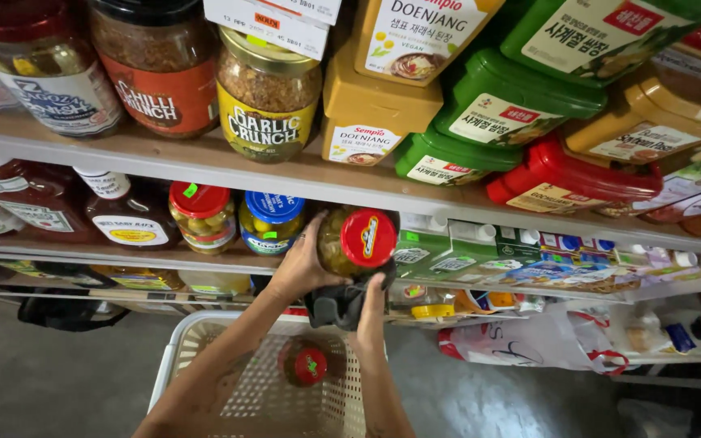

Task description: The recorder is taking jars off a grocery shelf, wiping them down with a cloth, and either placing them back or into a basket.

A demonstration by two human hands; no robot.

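While the left hand (pixel 302 264) wraps its fingers and palm around the side of a red-lidded glass jar (pixel 356 242) of greenish pickles, the right hand (pixel 369 312) presses up from beneath, fingers closed on a dark folded cloth or glove (pixel 336 304) just under the jar. The jar is held tilted, lid toward the camera, right at the front edge of the middle shelf (pixel 204 258), beside a blue-lidded jar (pixel 271 221) and another red-lidded jar (pixel 202 215) standing there. Judging by glass walls and a full load of brine, it is likely heavy for its size, rigid, smooth and possibly slippery, and would break if dropped on the concrete floor (pixel 50 377). The safest hold looks to be around the body with 1 palm under the base, not by the lid alone. Below, a white plastic basket (pixel 204 349) already holds 1 similar red-lidded jar (pixel 306 362) lying within it.
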